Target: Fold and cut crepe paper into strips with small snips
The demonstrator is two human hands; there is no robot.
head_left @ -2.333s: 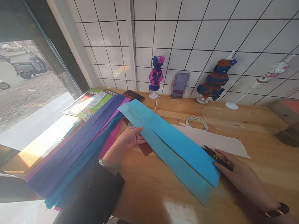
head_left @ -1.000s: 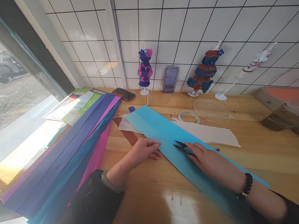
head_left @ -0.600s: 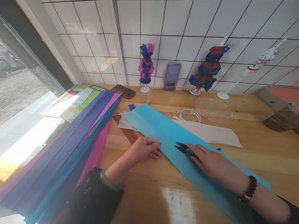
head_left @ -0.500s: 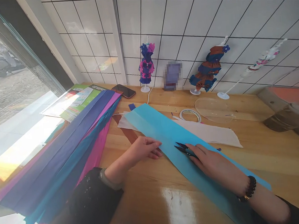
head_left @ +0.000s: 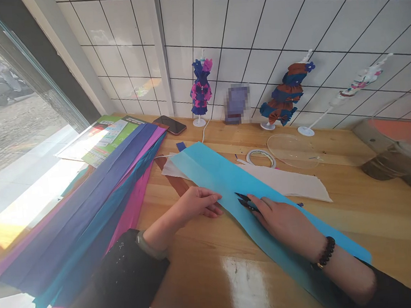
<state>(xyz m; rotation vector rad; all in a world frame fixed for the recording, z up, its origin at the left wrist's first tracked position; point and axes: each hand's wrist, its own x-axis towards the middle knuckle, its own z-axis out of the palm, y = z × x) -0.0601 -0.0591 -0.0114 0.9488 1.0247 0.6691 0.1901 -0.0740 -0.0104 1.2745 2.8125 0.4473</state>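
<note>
A long light-blue sheet of crepe paper [head_left: 224, 166] lies slantwise across the table in front of me. My left hand [head_left: 200, 203] pinches its near edge, thumb above and the other fingers curled beneath. Small dark thread snips [head_left: 245, 202] are in my right hand [head_left: 285, 223], their blades parted and pointing left over the sheet. That hand rests on the blue paper, its palm side hidden. Under the sheet's far side sticks out a strip of white paper [head_left: 293, 182].
Purple, pink and teal paper sheets [head_left: 98, 200] hang over the table's left edge. A phone [head_left: 172, 125], a tape roll [head_left: 261, 159] and a clear round plate [head_left: 292, 151] lie farther back. Several paper-dressed stands, one blue and pink [head_left: 201, 90], line the tiled wall.
My right hand has slid slightly left and up along the blue paper, bringing the snips closer to my left hand. The left hand has barely moved.
</note>
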